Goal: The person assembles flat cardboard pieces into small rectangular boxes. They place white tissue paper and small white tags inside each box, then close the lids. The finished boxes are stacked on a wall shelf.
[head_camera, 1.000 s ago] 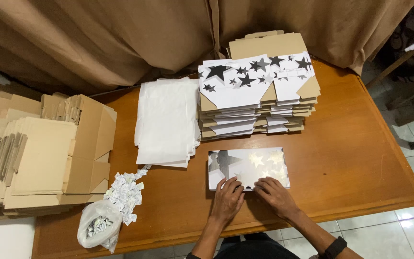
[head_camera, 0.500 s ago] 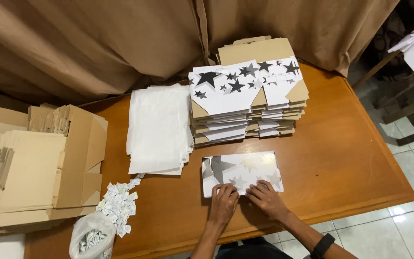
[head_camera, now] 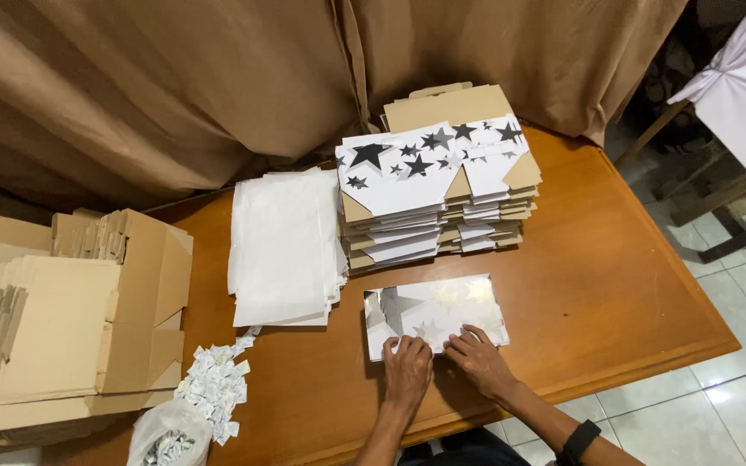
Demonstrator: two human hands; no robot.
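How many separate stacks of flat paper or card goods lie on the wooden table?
2: a stack of plain white sheets left of centre, and a taller stack of star-printed flat cartons to its right by the curtain. Some may be hidden behind the cartons.

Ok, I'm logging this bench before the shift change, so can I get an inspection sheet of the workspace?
Surface: brown wooden table, glossy.
Job's things: flat white sheet with pale stars lying near the front edge; tall stack of star-printed flat cartons behind it; pile of white paper sheets to the left.
Clutter: heap of small paper scraps spilling from a plastic bag; brown cardboard flats at the left end.
Grippers: left hand and right hand both pressed flat on the sheet's front edge.
Cables: nothing seen.
Surroundings: brown curtain behind; tiled floor at right.
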